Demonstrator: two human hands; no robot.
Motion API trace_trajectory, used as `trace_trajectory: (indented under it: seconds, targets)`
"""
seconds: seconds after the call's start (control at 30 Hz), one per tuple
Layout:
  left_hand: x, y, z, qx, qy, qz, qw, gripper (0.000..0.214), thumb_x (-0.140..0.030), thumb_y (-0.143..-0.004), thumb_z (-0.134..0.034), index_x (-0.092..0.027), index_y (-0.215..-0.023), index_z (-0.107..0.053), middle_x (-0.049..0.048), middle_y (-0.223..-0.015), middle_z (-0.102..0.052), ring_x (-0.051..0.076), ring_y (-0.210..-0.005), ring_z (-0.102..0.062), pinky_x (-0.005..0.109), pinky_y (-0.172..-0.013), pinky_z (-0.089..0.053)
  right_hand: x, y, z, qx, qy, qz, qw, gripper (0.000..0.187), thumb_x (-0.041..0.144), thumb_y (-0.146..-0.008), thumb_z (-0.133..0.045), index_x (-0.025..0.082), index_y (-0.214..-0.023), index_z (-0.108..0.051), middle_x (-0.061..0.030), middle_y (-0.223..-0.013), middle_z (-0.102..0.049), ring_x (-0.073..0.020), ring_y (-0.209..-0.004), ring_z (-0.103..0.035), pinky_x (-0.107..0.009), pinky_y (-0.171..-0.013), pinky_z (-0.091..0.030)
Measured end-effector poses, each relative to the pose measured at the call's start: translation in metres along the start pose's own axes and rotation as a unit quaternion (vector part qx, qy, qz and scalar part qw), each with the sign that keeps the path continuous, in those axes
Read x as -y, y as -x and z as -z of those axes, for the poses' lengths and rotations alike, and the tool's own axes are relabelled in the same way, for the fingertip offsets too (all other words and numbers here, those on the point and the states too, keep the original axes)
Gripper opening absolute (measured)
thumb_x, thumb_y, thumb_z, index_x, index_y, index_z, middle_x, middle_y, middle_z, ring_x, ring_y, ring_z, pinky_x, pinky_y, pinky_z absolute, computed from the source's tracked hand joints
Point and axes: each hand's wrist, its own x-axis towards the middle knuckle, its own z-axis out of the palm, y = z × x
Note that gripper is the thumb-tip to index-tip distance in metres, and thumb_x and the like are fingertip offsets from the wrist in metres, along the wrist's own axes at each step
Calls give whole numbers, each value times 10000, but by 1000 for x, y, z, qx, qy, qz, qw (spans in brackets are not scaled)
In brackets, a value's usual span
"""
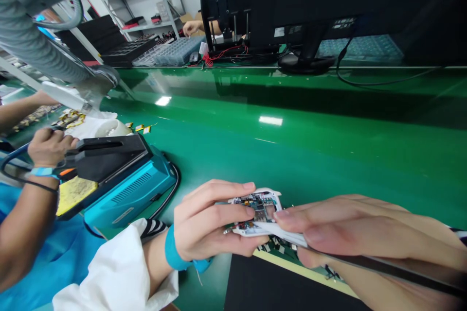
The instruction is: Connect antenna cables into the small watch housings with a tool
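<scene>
My left hand [207, 218], with a blue wristband, is closed around a small white-framed device [276, 198] with an exposed circuit board. Its fingers lie over the top of the board and its thumb is underneath. Close on the right, my right hand [350, 226] is closed too, thumb pressed near the device's edge. A flat white piece [288, 235] runs from the device into its fingertips. Along the palm a long, thin, dark tool [386, 267] points away to the lower right; its working end is hidden. Small circuit parts [279, 247] lie on the bench behind the hands.
A blue soldering station [127, 199] with a yellow sponge [76, 194] stands left, beside a co-worker's hand [51, 146]. Small yellow-edged parts [146, 129] lie beyond it. A black mat [270, 286] is in front. Monitors [310, 0] and a blue tray [178, 51] line the back.
</scene>
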Motion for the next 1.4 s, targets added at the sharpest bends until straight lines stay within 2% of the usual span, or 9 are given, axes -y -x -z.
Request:
trace_trajectory:
  seconds: [0.53,0.67,0.83,0.93,1.0,1.1,1.13,1.27,1.4]
  targets:
    - [11,14,-11,-35,-6,14,999,187,-167,-668,-702,-83,-789,-588,115,-1015,-581,141,-857,-591,212,-661,-531,-17,-11,-11,-58,-9,44,997,188,61,-702,-633,192,-827,-581,-3,-779,-668,-112,-704,-643,-160,-623,-539]
    - [29,11,-22,-18,-4,31,999,159,-157,-689,-680,-113,-816,-596,95,-1026,-578,134,-903,-584,217,-735,-518,-25,-20,-7,-96,3,-7,995,106,109,-709,-631,167,-787,-587,-12,-733,-653,-119,-674,-640,-176,-619,-545]
    - [87,-13,-53,24,-28,127,991,95,-230,-753,-619,-148,-800,-615,66,-973,-608,137,-933,-573,258,-814,-485,-24,-37,39,-165,-9,-122,979,256,237,-707,-643,156,-907,-505,-46,-826,-649,-163,-783,-640,-251,-729,-550]
    - [129,-26,-74,68,-29,171,982,121,-248,-772,-596,-128,-763,-607,74,-954,-611,135,-912,-572,268,-832,-472,-33,-27,93,-132,137,-185,964,366,281,-724,-609,157,-1030,-450,-55,-823,-638,-197,-760,-634,-328,-729,-541]
    - [155,-32,-82,108,-26,199,974,149,-262,-782,-588,-113,-798,-597,66,-960,-604,137,-908,-568,291,-831,-473,-43,0,134,-72,325,-239,912,332,273,-781,-524,147,-1079,-450,-80,-828,-631,-229,-758,-622,-382,-728,-517]
    - [189,-40,-85,152,-32,243,958,221,-297,-816,-546,-94,-900,-567,58,-960,-583,153,-902,-560,363,-832,-470,-54,65,179,4,575,-331,748,249,203,-816,-425,115,-1023,-529,-135,-846,-621,-281,-740,-610,-383,-656,-485]
    - [198,-42,-85,163,-36,256,952,239,-305,-821,-536,-99,-940,-560,56,-959,-579,160,-905,-557,375,-840,-465,-56,88,187,14,614,-337,714,238,184,-815,-409,110,-989,-554,-150,-912,-609,-280,-758,-608,-366,-657,-479]
    - [224,-49,-80,167,-41,294,940,323,-256,-816,-543,-115,-1102,-494,85,-1082,-542,193,-1004,-528,430,-908,-424,-58,160,189,0,654,-383,653,209,165,-819,-408,104,-873,-600,-128,-844,-601,-231,-740,-602,-308,-627,-470]
    - [225,-47,-76,111,-62,322,938,505,-141,-724,-609,-132,-1199,-438,116,-1184,-506,238,-1103,-476,423,-993,-348,-57,181,178,-29,670,-421,610,240,261,-840,-418,101,-861,-596,-116,-827,-568,-238,-805,-566,-299,-628,-439]
